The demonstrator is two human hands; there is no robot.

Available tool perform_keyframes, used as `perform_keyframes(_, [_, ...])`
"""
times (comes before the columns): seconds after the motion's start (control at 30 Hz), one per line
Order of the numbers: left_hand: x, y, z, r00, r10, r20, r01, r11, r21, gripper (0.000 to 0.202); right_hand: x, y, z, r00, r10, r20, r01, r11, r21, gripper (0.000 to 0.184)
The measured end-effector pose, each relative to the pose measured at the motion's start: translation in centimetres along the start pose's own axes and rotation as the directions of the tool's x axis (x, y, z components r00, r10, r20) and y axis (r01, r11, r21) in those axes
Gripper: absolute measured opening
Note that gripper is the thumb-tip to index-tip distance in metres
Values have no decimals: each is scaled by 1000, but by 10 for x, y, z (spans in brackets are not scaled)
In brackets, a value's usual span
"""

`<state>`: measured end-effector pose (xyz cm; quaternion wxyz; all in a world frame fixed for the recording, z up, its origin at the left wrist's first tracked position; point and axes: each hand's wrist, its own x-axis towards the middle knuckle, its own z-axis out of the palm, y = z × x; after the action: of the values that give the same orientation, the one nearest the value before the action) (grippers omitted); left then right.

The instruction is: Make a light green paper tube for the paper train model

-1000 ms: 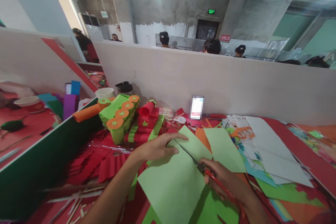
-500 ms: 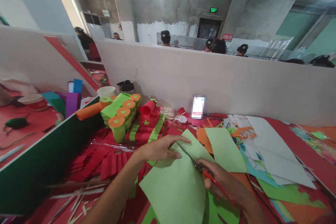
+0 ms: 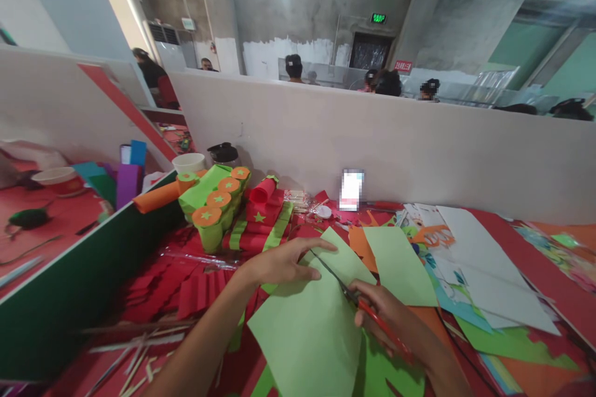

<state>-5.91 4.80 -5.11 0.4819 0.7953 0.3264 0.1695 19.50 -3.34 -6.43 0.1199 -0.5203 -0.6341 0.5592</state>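
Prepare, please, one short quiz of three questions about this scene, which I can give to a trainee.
1. Which tool does the right hand hold?
2. True or false: the left hand touches pale green paper.
3. The stars on the orange discs are: A) red, B) green, C) white.

Key: 1. Scissors. 2. True. 3. B.

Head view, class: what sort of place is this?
Probably a craft workroom, shown by red-handled metal scissors, a pale green paper sheet and a green and orange paper model.
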Motion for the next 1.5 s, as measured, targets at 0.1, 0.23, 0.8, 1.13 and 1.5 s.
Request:
perform_keyframes(0.1, [0,-1,0,1000,11,5,-11,1000,12,53,3,4,3,991,-120,-54,119,993,-27,19])
perform_keyframes(0.23, [0,1,2,1000,8,28,-9,1000,30,54,7,6,6,981,-182,-64,181,983,-34,24])
perform_keyframes(0.8, [0,4,3,1000,-19,12,18,999,36,59,9,0,8,981,-174,-83,170,984,-52,16])
perform_keyframes(1.13, [-5,1,-1,998,58,37,-60,997,43,44,7,-1,8,992,-119,-47,120,992,33,28])
perform_keyframes(1.5, [-3,1,-2,999,-30,36,33,994,-107,52,10,2,7,980,-195,-41,193,980,-41,32])
